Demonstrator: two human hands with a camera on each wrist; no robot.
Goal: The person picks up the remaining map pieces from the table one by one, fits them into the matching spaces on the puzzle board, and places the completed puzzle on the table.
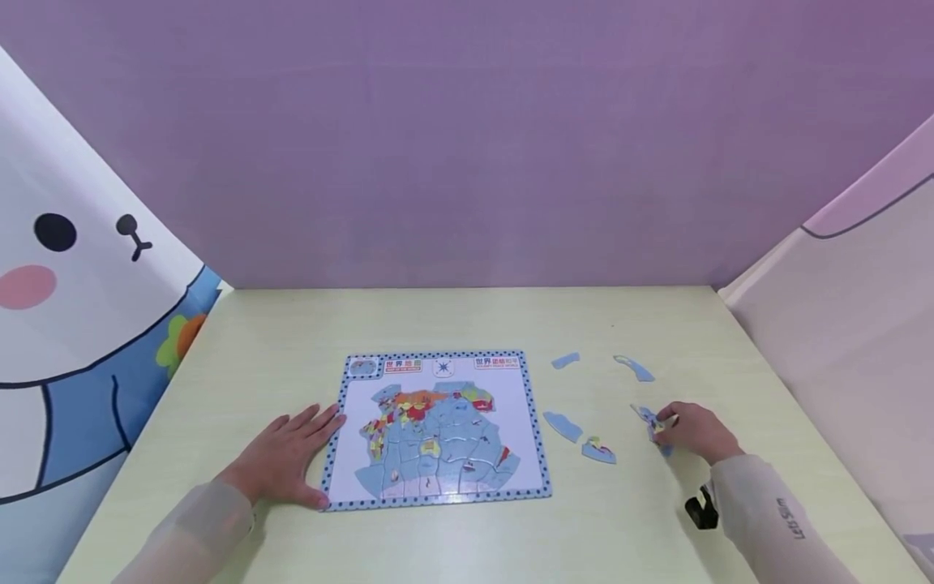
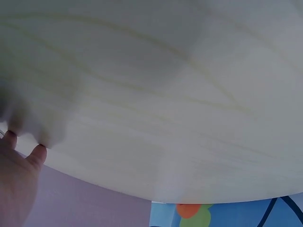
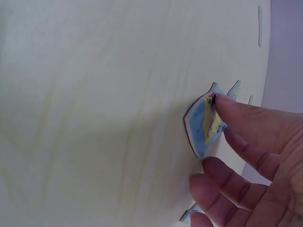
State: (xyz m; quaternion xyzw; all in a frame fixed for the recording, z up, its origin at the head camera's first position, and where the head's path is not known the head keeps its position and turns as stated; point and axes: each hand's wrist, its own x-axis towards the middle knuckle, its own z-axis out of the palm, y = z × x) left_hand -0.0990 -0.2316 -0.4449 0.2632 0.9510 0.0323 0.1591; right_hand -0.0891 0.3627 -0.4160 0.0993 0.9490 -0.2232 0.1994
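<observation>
Head view suggests that a light pinch at the rims would best suit the map-puzzle piece point(image 3: 195, 126), which sits toward the tabletop's point(image 1: 467, 316) right edge. The right hand point(image 1: 699, 432) clamps it, tilted, between thumb and fingertips; the left hand point(image 1: 288, 454) lies palm-down, fingers spread, at the left edge of the world-map puzzle board point(image 1: 514, 405).
</observation>
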